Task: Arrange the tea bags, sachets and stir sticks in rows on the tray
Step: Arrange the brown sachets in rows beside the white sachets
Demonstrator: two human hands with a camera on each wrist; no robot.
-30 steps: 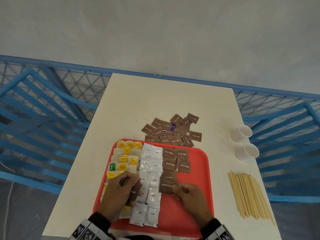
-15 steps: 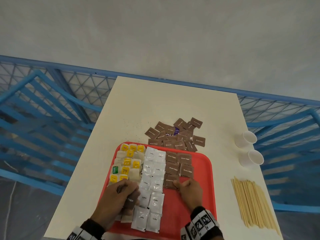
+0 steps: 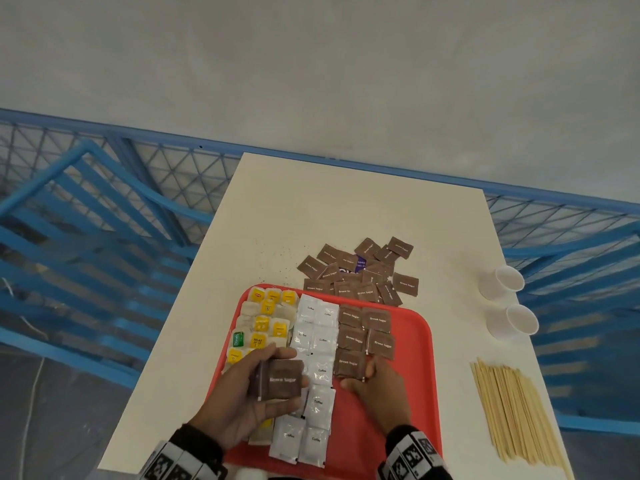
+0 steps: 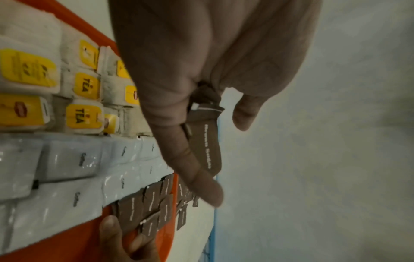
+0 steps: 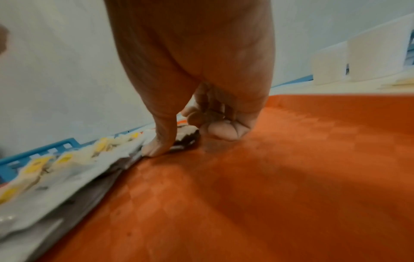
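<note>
Two hands share the brown-sugar step: the left hand (image 3: 258, 393) grasps a small stack of sachets (image 3: 281, 379) above the red tray (image 3: 414, 358), while the right hand (image 3: 375, 382) pinches one sachet (image 3: 349, 362) into its row, so next comes another beside it.

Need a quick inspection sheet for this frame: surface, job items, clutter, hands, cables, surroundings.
Surface: cream table, red tray at its near edge.
Job's things: tea bags, white coffee sachets and brown sugar sachets in rows on the tray; loose brown sachet pile beyond the tray; stir sticks on the table, right of the tray.
Clutter: two white cups; dark specks by the pile.
Grippers: left hand holds a stack of brown sachets; right hand pinches the nearest sachet of the brown row.
Cables: nothing seen.
Surroundings: blue metal racks, grey floor.
</note>
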